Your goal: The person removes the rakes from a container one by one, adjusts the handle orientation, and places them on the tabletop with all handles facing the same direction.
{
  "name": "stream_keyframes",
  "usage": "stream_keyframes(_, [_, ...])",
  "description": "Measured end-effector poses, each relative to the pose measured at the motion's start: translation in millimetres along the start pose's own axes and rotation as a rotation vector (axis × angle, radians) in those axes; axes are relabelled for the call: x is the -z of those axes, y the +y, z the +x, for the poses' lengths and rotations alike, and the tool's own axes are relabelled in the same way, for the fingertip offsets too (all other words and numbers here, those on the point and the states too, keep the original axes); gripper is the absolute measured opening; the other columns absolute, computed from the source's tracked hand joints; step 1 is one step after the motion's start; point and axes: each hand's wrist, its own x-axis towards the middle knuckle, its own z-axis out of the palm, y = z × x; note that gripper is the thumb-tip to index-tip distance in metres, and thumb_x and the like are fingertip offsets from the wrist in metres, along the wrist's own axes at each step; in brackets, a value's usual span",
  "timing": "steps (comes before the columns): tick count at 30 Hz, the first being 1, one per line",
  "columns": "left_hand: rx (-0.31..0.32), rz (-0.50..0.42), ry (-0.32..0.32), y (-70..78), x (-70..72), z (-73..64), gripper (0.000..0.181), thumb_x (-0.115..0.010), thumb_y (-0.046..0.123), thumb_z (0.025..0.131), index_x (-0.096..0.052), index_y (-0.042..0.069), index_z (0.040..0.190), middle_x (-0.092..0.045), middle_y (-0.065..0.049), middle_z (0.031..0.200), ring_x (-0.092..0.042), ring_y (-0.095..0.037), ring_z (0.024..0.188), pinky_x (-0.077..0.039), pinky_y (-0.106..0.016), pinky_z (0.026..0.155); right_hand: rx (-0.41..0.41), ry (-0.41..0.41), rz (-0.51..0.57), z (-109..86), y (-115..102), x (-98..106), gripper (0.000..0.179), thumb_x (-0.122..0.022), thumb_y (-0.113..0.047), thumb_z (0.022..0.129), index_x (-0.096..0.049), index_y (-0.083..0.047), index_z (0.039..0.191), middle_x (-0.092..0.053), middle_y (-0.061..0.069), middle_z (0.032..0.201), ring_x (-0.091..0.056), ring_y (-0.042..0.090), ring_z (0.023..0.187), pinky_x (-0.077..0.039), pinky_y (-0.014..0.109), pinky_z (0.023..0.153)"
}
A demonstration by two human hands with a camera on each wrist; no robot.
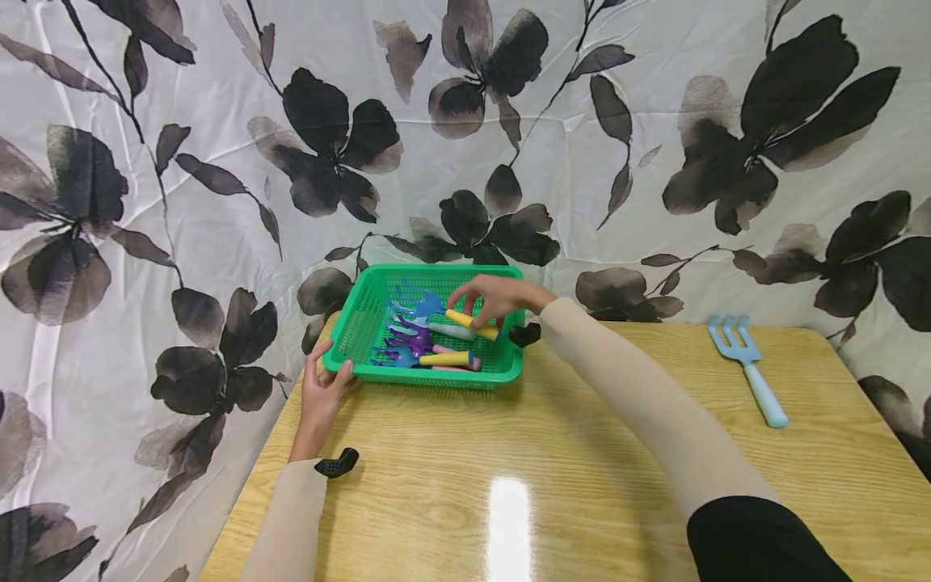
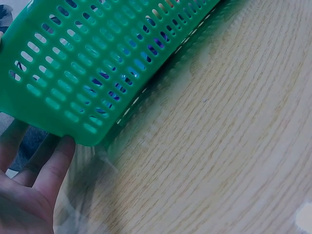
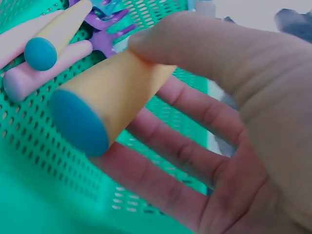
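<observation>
In the head view a green plastic basket (image 1: 429,376) holds several toy garden forks with blue and purple heads. At its front left corner my left hand (image 1: 323,396) grips the rim, with fingertips against the wall in the left wrist view. My right hand (image 1: 494,297) reaches over the basket's right side and pinches the yellow handle of a blue toy garden fork (image 1: 473,323). The right wrist view shows that handle's blue end cap (image 3: 80,122), thumb above and fingers below. Under it lie a pale handle (image 1: 452,331), another yellow handle (image 1: 445,359) and pink handles (image 3: 48,63).
A light blue toy garden fork (image 1: 760,384) lies by itself on the right of the wooden table (image 1: 582,485). Behind and left of the table hangs a white cloth (image 1: 604,202) with dark flowers. The basket stands near the table's back edge.
</observation>
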Motion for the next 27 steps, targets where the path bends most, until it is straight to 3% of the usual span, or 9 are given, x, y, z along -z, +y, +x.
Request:
stream_keyframes(7, [0.010,-0.011,-0.006,0.0,-0.3,-1.5,0.070,-0.067,0.023,0.102,-0.028,0.021,0.160,-0.051,-0.025,0.148,-0.059,-0.027,0.129,-0.048,-0.051,0.106,0.046,0.096,0.057,-42.3,4.4,10.0,0.056,-0.074,-0.006,0.093,-0.056,-0.019,0.145,-0.064,0.013,0.118,-0.072,0.026,0.082,-0.061,0.044,0.063])
stream_keyframes(15, [0.001,-0.013,0.004,0.1,0.9,-0.3,0.067,-0.069,0.024,0.101,-0.033,0.021,0.158,-0.052,-0.029,0.144,-0.066,-0.011,0.115,-0.050,-0.052,0.104,0.024,0.219,0.070,-98.9,20.4,14.9,0.051,-0.073,-0.006,0.094,-0.058,-0.018,0.141,-0.063,0.013,0.117,-0.071,0.028,0.084,-0.060,0.046,0.062])
stream_keyframes(27, [0.003,-0.005,0.004,-0.1,0.9,-1.5,0.068,-0.069,0.026,0.101,-0.033,0.022,0.158,-0.053,-0.030,0.142,-0.068,-0.009,0.110,-0.051,-0.050,0.103,-0.021,0.411,0.075,-189.4,60.2,1.3,0.051,-0.076,-0.004,0.091,-0.058,-0.009,0.139,-0.065,0.017,0.110,-0.066,0.029,0.074,-0.060,0.040,0.056])
